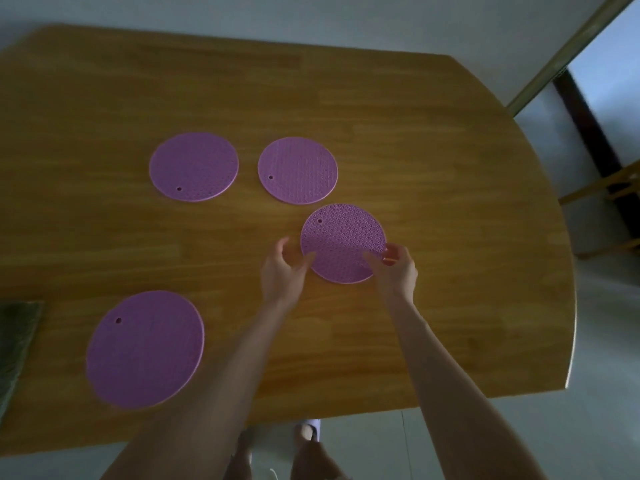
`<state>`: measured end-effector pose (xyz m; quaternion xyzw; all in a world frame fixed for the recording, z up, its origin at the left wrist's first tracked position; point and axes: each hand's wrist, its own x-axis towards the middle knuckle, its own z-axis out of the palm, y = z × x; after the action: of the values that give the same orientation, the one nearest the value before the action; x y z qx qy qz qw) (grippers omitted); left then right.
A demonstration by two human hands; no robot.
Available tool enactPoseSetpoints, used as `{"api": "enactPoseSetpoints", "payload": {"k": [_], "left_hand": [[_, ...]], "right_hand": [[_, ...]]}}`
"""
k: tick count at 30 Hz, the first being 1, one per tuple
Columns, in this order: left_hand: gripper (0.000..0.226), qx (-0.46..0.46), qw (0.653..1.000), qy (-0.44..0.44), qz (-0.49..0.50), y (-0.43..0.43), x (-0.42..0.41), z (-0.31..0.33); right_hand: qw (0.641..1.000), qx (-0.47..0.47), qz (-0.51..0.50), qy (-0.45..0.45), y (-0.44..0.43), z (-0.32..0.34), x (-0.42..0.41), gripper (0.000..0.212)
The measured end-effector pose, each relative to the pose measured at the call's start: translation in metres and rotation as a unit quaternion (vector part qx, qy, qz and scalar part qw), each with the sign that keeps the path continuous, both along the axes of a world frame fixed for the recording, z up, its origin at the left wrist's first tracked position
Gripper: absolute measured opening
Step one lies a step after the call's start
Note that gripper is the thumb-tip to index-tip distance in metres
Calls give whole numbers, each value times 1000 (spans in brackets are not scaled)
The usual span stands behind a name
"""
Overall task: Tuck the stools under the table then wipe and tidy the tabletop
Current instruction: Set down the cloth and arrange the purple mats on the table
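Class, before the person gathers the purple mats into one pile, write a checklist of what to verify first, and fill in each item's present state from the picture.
1. Both hands on the target: ok. The left hand and right hand flank the round purple silicone mat nearest the table's right side.
2. Firm grip on it: cannot tell; fingers touch its edges, but the mat looks flat.
3. Other mats in view: ok. Far-left mat, far-middle mat, large near-left mat, all lying apart.
4. Bare wooden tabletop for stacking: ok.
5. Grey-green cloth at the left edge out of the way: ok.
6. Stools tucked: cannot tell.
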<state>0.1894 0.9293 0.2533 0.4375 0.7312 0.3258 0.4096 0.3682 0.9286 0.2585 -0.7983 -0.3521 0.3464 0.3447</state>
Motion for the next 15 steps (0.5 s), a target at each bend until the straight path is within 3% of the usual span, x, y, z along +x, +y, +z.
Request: {"api": "enactPoseSetpoints", "payload": {"k": [11,15], "left_hand": [[52,-21,996,30,78,38,36,-7],[36,-39,995,15,89,42,31,-9]], "right_hand": [[999,-32,19,-24,45,-14,24,52],[999,-31,1,-10,47,-13,27,26]]}}
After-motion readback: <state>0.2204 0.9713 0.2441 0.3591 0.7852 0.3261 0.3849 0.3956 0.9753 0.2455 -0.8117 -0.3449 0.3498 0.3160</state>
